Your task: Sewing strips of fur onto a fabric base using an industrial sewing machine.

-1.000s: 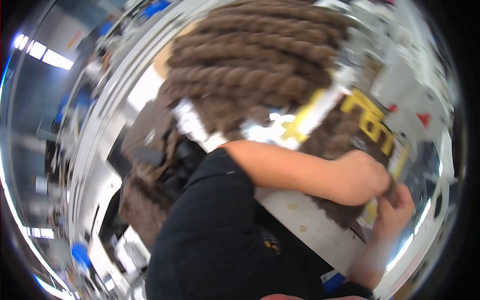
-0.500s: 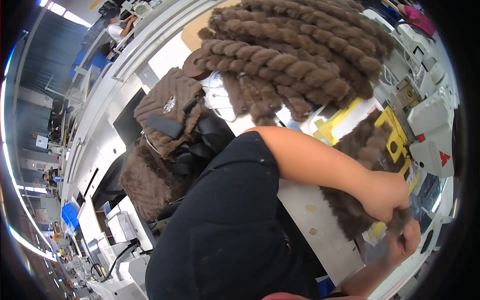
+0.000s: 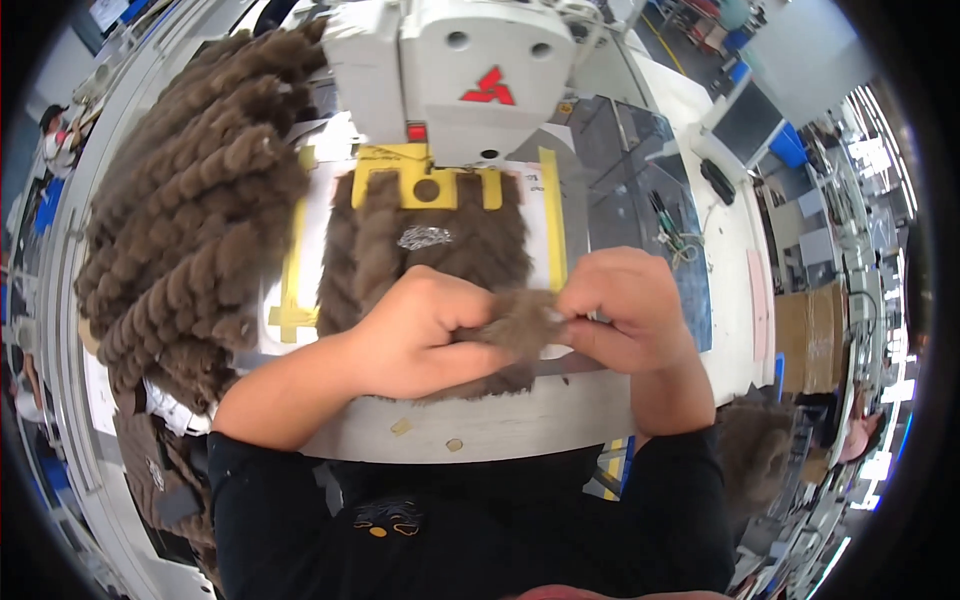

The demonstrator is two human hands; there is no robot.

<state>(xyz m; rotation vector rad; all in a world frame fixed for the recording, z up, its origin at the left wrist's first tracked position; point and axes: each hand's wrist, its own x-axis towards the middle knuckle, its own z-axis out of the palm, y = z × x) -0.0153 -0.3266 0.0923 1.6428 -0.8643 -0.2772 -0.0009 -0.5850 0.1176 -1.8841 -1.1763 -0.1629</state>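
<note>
In front of me both hands are closed on a small tuft-like piece of brown plush fur (image 3: 522, 322). My left hand (image 3: 425, 330) grips its left part between thumb and fingers. At its right end my right hand (image 3: 625, 310) pinches it, where a small pale spot shows. Just beyond and partly under my left hand lies a brown fur panel (image 3: 375, 240) with a silvery patch (image 3: 425, 236). A yellow flat frame (image 3: 405, 190) with a round hole rests across the panel's far edge, under the head of a white sewing machine (image 3: 490, 80).
A large pile of twisted brown fur strips (image 3: 200, 210) fills the left side. Tweezers or small snips (image 3: 665, 220) lie on the clear plate at right. Farther right stand a monitor (image 3: 748, 122) and a cardboard box (image 3: 812, 340). Another person (image 3: 58, 140) sits far left.
My view has swung right, from the fur pile to the machine, which now sits straight ahead. Both hands still hold the fur piece, now in mid-view.
</note>
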